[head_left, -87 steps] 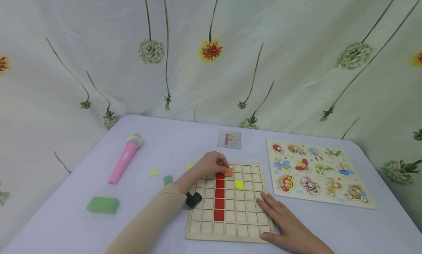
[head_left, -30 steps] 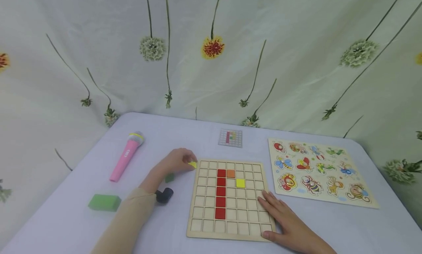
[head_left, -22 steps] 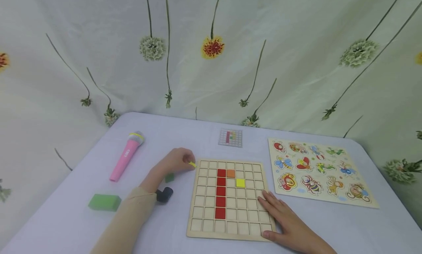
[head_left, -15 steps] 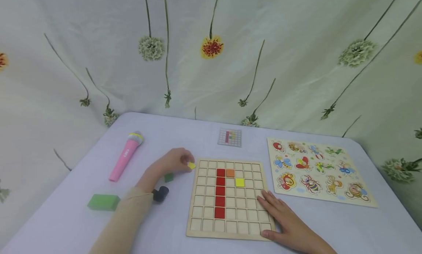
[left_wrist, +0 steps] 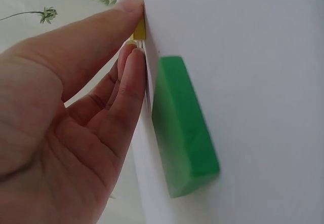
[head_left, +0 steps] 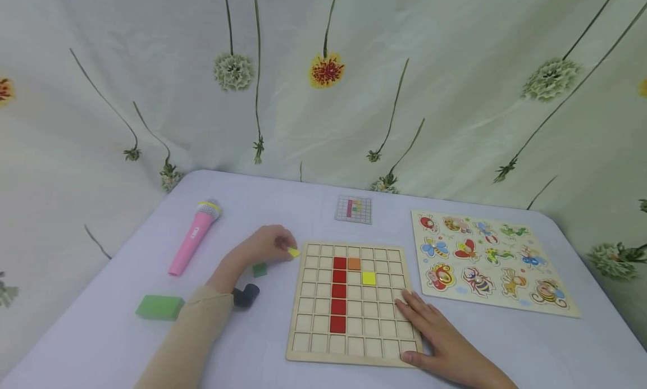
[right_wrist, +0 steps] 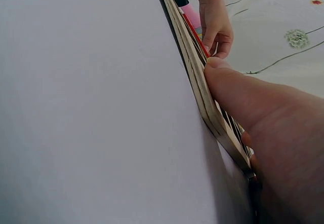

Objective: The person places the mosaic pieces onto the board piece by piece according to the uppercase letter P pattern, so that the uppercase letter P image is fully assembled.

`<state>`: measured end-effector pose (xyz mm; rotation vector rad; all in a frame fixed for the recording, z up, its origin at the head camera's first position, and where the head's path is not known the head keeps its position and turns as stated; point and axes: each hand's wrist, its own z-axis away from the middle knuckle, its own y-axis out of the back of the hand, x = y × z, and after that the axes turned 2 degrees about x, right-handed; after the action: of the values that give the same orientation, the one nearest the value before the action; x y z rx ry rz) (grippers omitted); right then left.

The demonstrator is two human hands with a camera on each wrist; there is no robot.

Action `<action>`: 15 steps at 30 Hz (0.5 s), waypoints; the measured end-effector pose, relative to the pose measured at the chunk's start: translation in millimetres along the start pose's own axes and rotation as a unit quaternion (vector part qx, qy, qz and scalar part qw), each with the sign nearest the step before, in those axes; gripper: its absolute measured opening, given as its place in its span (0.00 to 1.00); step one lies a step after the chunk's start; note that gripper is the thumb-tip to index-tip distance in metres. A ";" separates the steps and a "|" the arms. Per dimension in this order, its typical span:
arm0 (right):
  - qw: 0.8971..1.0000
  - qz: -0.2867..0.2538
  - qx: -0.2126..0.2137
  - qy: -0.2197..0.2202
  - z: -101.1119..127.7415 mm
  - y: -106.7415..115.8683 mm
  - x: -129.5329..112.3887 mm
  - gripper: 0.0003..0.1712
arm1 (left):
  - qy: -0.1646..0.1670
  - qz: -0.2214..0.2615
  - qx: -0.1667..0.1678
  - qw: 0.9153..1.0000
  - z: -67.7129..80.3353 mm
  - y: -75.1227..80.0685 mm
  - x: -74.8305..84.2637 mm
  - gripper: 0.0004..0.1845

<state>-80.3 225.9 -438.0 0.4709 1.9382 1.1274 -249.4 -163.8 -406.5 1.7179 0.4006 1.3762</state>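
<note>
My left hand point(head_left: 268, 244) is beside the upper left edge of the wooden grid board point(head_left: 308, 360), pinching a small yellow tile point(head_left: 293, 252). In the left wrist view this yellow tile point(left_wrist: 139, 30) sits between thumb and fingertips. A green tile point(head_left: 260, 270) lies on the table below that hand, appearing large in the left wrist view. On the board are a column of red tiles point(head_left: 338, 291), one orange tile point(head_left: 354, 264) and one yellow square tile point(head_left: 369, 278). My right hand point(head_left: 437, 335) rests on the board's lower right edge, fingers extended; its thumb point(right_wrist: 238, 87) touches the rim.
A pattern card point(head_left: 353, 209) lies behind the board. To the right is an insect puzzle board point(head_left: 485, 260). A pink toy microphone point(head_left: 194, 234) and a green block point(head_left: 160, 307) lie at left. A black camera point(head_left: 246, 296) is on the left wrist.
From placing the orange tile on the board, my left hand has moved left off it and taken hold of a yellow tile. Since then the tile has tilted slightly in its fingers. The right hand stays put.
</note>
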 end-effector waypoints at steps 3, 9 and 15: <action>1.000 -0.002 0.001 0.001 -0.2 0.6 -0.6 0.46 | -0.004 -0.004 0.002 1.000 0.2 -0.4 0.2 0.10; 1.000 -0.002 -0.001 -0.006 -0.3 1.2 -1.3 0.46 | -0.015 0.026 0.001 1.000 3.8 1.8 -2.1 0.14; 1.000 -0.009 -0.007 -0.014 0.8 0.3 -0.9 0.46 | -0.010 0.032 0.005 0.999 6.8 4.4 -4.9 0.14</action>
<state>-79.1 225.8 -437.5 0.4599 1.9051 1.1163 -246.0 -172.6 -406.2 1.7661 0.3444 1.4031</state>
